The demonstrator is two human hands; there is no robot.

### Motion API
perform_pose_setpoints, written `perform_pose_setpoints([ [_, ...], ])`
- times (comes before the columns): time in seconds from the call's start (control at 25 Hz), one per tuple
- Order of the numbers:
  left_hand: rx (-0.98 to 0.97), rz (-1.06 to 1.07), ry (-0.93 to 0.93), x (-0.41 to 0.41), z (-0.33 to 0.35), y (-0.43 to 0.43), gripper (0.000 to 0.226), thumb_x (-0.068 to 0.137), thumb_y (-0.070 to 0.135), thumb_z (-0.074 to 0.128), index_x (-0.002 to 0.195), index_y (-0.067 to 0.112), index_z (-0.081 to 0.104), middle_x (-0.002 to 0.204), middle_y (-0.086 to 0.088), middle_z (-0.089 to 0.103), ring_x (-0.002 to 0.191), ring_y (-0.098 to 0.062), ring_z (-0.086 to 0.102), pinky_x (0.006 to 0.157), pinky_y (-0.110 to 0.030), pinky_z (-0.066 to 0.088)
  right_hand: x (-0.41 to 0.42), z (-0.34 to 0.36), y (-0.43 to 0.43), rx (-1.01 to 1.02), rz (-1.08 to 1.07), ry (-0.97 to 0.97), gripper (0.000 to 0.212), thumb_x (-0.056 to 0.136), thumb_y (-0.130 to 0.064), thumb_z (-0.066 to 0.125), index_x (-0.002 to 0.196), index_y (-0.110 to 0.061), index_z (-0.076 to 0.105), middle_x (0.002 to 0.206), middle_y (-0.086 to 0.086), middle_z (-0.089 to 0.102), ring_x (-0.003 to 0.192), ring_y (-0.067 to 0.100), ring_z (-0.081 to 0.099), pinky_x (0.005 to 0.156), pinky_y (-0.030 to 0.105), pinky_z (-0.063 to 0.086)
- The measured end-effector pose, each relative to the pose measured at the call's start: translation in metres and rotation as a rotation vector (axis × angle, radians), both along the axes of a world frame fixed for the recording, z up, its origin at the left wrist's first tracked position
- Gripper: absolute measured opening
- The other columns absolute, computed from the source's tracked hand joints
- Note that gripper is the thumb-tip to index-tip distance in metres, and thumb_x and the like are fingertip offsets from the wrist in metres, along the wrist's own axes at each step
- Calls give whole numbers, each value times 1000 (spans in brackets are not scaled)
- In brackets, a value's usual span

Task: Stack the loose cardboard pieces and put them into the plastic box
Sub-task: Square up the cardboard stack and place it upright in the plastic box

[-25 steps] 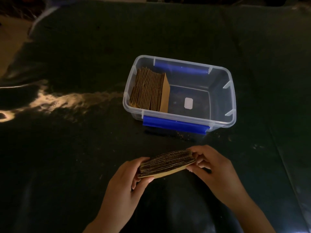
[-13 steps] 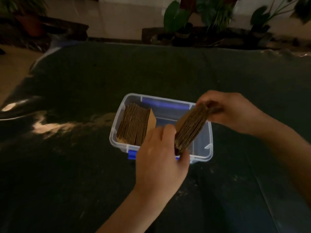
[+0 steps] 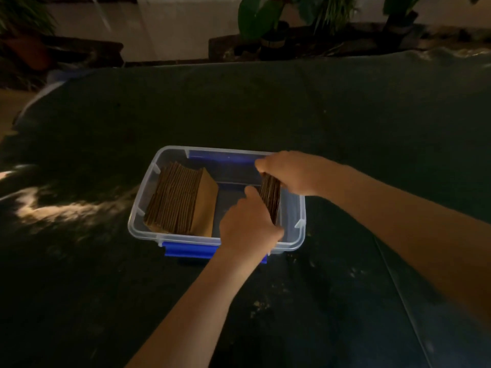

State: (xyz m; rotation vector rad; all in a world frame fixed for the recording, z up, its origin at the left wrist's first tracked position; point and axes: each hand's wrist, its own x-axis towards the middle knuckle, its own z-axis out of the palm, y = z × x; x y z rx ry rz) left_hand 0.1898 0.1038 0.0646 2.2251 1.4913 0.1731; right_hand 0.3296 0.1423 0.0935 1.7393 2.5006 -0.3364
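Note:
A clear plastic box (image 3: pixel 143 205) with blue latches sits on the dark table. Inside it, at the left, a row of brown cardboard pieces (image 3: pixel 180 200) leans on edge. A second stack of cardboard pieces (image 3: pixel 271 199) stands on edge in the right half of the box, held from both ends. My left hand (image 3: pixel 247 227) grips its near end and my right hand (image 3: pixel 287 172) grips its far end from above. The stack's lower part is hidden behind my left hand.
The dark cloth-covered table (image 3: pixel 265 110) stretches around the box on every side. Small crumbs (image 3: pixel 265 306) lie on the cloth in front of the box. Potted plants (image 3: pixel 268 25) stand beyond the far table edge.
Both hands have carried the stack from near the table's front edge up and forward, turned it on edge, and lowered it into the right half of the box.

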Motion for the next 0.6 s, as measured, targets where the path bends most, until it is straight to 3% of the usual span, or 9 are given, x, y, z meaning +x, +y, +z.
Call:
perform_pose_setpoints([
  [0.08, -218, -101, 61, 0, 0, 11, 79, 69, 61, 62, 120, 11, 29, 90, 1, 54, 75, -14, 55, 60, -26, 45, -5, -9, -2, -22, -11, -58, 18, 90, -14, 52, 106, -18, 45, 65, -9, 38, 53, 2, 39, 51, 19, 32],
  [0.16, -342, -147, 47, -4, 1, 21, 73, 73, 67, 51, 119, 12, 33, 83, 4, 55, 70, -10, 56, 52, -23, 42, -6, -7, -1, -54, 10, -112, 29, 88, -13, 55, 114, -16, 43, 68, -6, 40, 56, 7, 41, 57, 25, 33],
  [0.28, -394, -163, 24, -6, 0, 27, 63, 79, 57, 54, 121, 13, 36, 87, 6, 56, 74, -9, 57, 53, -19, 41, -8, 2, -1, -156, 7, -170, 36, 85, -8, 56, 118, -14, 43, 85, 2, 50, 74, 17, 48, 64, 30, 34],
  [0.36, -392, -194, 26, -2, -1, 27, 68, 77, 54, 59, 123, 11, 33, 95, 2, 54, 80, -13, 55, 55, -17, 39, -10, 7, -2, -240, -26, -206, 40, 86, -8, 55, 124, -15, 44, 101, 4, 57, 83, 18, 52, 67, 29, 38],
  [0.48, -381, -229, 36, 4, -2, 28, 74, 72, 57, 61, 123, 11, 33, 90, 5, 49, 78, -11, 51, 54, -17, 36, -6, 18, -7, -306, -123, -68, 55, 88, -5, 49, 137, -22, 32, 128, 9, 52, 103, 23, 54, 74, 30, 44],
  [0.6, -389, -229, 53, 3, -2, 28, 71, 72, 57, 62, 121, 13, 34, 77, 13, 43, 68, -4, 46, 50, -18, 32, 7, 27, -13, -203, -171, 69, 54, 88, 1, 45, 137, -20, 35, 136, 12, 46, 115, 27, 49, 87, 35, 43],
])
